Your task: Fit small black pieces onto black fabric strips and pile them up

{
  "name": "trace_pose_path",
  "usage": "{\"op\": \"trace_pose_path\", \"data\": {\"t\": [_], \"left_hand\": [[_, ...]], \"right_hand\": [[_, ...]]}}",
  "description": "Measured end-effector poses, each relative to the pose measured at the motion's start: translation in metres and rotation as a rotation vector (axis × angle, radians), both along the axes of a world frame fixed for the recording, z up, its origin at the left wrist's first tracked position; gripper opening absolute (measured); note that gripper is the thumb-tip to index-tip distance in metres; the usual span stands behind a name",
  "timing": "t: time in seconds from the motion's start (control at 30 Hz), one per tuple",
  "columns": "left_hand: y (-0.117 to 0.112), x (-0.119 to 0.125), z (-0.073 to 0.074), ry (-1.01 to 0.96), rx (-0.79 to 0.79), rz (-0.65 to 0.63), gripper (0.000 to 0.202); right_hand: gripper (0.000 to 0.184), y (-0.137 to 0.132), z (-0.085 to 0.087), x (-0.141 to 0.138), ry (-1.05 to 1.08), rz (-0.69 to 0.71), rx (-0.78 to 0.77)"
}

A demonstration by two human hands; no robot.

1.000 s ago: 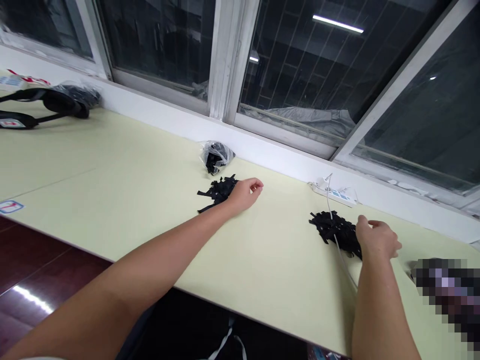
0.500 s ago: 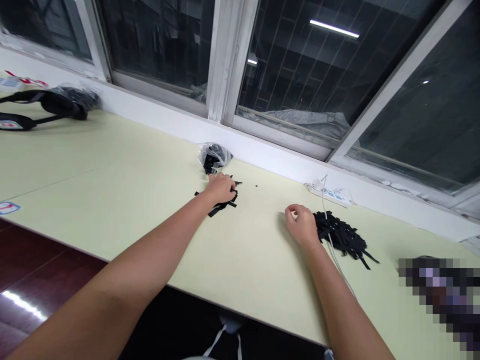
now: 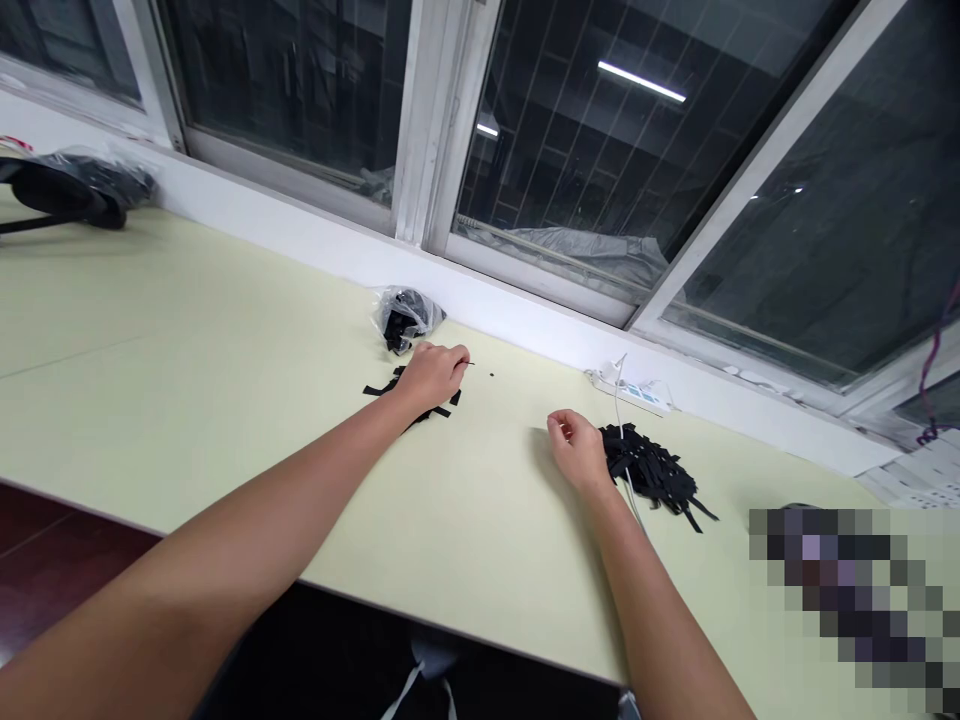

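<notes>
My left hand (image 3: 433, 376) is closed in a pinch above a small heap of black strips (image 3: 390, 384). A thin dark end of a black strip (image 3: 469, 363) sticks out past its fingertips. Behind that hand, a clear plastic bag (image 3: 409, 318) with black pieces inside rests near the wall. My right hand (image 3: 577, 448) hovers low over the table, its fingers curled together; whether anything small is between them is hidden. Just right of it lies a larger pile of black strips (image 3: 656, 470), with a white cable (image 3: 631, 495) running across it.
A white power strip (image 3: 634, 390) lies by the wall under the windows. At the far left are a black headset-like object (image 3: 56, 195) and a dark plastic bag (image 3: 112, 178). A blurred-out dark item (image 3: 840, 580) is at the right. A tiny black speck (image 3: 492, 375) lies mid-table.
My left hand has lifted slightly off the small heap, now with a black strip's end showing at its fingertips. The right hand stays beside the large pile. The view has turned slightly right.
</notes>
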State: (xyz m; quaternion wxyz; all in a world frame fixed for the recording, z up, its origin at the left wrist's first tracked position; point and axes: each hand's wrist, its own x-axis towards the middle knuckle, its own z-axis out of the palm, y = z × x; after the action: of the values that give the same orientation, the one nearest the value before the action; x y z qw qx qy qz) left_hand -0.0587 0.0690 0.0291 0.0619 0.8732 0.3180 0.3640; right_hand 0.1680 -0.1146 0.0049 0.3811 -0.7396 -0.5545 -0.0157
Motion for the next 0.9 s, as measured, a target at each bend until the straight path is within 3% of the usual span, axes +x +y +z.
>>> {"op": "trace_pose_path", "data": {"t": [0.17, 0.3, 0.43, 0.5, 0.67, 0.8, 0.9], "left_hand": [[-0.018, 0.010, 0.003, -0.195, -0.127, -0.176, 0.017], [-0.039, 0.033, -0.007, -0.575, -0.519, -0.335, 0.014], [-0.062, 0.052, -0.019, -0.659, -0.804, -0.481, 0.018], [-0.069, 0.055, -0.022, -0.645, -0.881, -0.473, 0.018], [-0.067, 0.050, -0.019, -0.654, -0.938, -0.436, 0.018], [-0.058, 0.046, -0.015, -0.695, -0.958, -0.384, 0.017], [-0.048, 0.044, -0.016, -0.637, -0.916, -0.283, 0.014]], "right_hand": [[0.031, 0.003, 0.000, -0.013, 0.167, 0.052, -0.013], [0.041, 0.009, -0.001, -0.030, 0.503, 0.199, -0.002], [0.054, 0.015, -0.002, -0.052, 0.791, 0.447, -0.088], [0.055, 0.018, -0.005, -0.060, 0.859, 0.489, -0.116], [0.047, 0.020, -0.009, -0.061, 0.971, 0.377, -0.134], [0.042, 0.016, -0.006, -0.053, 0.966, 0.344, -0.184], [0.040, 0.015, -0.006, -0.047, 0.894, 0.225, -0.157]]}}
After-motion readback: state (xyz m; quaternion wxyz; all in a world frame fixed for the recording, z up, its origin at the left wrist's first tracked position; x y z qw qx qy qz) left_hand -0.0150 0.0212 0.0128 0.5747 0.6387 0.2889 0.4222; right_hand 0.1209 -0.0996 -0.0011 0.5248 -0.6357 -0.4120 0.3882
